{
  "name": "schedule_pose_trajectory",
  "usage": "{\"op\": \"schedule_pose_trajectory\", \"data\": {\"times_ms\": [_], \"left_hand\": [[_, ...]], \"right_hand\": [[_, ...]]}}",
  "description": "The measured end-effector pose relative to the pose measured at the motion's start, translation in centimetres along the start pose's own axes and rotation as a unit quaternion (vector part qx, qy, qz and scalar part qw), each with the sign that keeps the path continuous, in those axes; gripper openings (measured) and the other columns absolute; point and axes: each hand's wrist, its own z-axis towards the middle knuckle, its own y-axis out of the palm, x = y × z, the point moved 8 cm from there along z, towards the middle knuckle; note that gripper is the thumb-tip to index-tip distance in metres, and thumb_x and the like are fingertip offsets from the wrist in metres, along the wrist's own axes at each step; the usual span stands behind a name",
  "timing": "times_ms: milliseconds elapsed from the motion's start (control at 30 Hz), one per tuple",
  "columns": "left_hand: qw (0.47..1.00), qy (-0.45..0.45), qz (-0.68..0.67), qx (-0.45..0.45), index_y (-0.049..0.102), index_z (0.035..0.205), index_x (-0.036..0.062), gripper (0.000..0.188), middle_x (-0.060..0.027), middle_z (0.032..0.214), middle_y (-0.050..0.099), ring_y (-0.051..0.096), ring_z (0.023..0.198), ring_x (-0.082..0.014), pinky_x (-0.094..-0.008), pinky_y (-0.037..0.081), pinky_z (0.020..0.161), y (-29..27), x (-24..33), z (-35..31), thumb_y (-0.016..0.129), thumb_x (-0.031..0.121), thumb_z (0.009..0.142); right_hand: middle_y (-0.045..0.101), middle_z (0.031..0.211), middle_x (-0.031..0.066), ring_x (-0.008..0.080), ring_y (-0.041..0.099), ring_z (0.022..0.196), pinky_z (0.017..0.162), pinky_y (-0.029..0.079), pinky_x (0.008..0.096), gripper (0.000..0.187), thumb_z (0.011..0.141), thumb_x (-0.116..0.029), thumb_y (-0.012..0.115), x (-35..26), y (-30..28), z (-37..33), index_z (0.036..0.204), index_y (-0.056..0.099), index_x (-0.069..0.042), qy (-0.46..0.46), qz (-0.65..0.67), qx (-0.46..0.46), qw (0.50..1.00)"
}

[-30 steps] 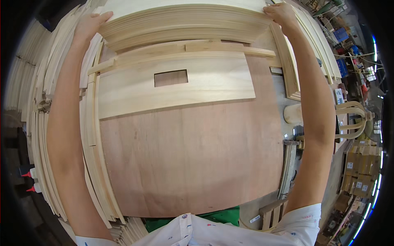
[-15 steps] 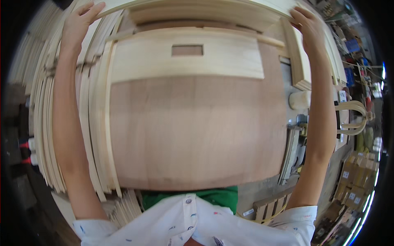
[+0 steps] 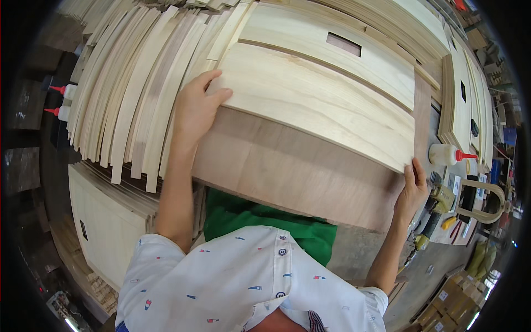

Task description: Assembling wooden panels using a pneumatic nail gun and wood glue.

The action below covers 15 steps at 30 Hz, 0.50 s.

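Observation:
A plain, pale wooden board [image 3: 315,102] lies between my hands over the brown plywood worktop [image 3: 293,160]. My left hand [image 3: 199,110] grips its left end, thumb and fingers at the edge. At the near right corner, my right hand [image 3: 412,191] holds the board with its fingertips. Just beyond, and nearly parallel, lies a second pale panel [image 3: 298,33] with a small rectangular cutout; a narrow dark gap runs between the two. The undersides of both boards are hidden.
Many thin wooden strips [image 3: 133,88] are stacked along the left. To the right are a white glue bottle [image 3: 442,154] with a red tip, a nail gun [image 3: 441,198] and stacked panels [image 3: 449,110]. Cartons [image 3: 451,299] stand at lower right.
Both hands have come from the far side back toward me, bringing a plain board down beside the slotted panel. The view has turned, so the worktop now slants down to the right.

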Motion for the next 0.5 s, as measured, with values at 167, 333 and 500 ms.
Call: {"op": "schedule_pose_trajectory", "data": {"times_ms": [167, 333, 500], "left_hand": [[0.995, 0.003, 0.099, 0.025, 0.063, 0.115, -0.0019, 0.045, -0.0240, 0.113, 0.064, 0.061, 0.106, -0.0367, -0.0403, 0.046, 0.094, 0.8, 1.2, 0.7, 0.068, 0.019, 0.075], [0.990, 0.028, 0.140, 0.020, 0.065, 0.112, 0.0000, 0.042, -0.0225, 0.110, 0.066, 0.060, 0.105, -0.0370, -0.0422, 0.046, 0.093, 1.3, 2.0, 1.3, 0.067, 0.019, 0.075], [0.980, 0.041, 0.192, 0.035, 0.067, 0.109, 0.0013, 0.040, -0.0214, 0.109, 0.066, 0.059, 0.107, -0.0360, -0.0424, 0.045, 0.093, 1.6, 1.6, 2.2, 0.067, 0.019, 0.074]], "right_hand": [[0.064, 0.113, 0.0123, 0.0162, 0.058, 0.103, 0.094, 0.043, 0.0265, 0.035, 0.090, -0.011, 0.066, 0.9, 1.2, 1.3, 0.120, 0.061, 0.007, 0.018, 0.021, -0.001, 1.000], [0.064, 0.113, 0.0126, 0.0166, 0.059, 0.102, 0.092, 0.044, 0.0268, 0.036, 0.089, -0.011, 0.066, 1.3, 1.1, 1.9, 0.120, 0.060, 0.007, 0.011, -0.007, 0.002, 1.000], [0.064, 0.108, 0.0119, 0.0162, 0.059, 0.096, 0.088, 0.045, 0.0270, 0.035, 0.090, -0.012, 0.062, 0.0, 2.2, 2.9, 0.119, 0.060, 0.008, -0.011, -0.069, -0.025, 0.997]]}}
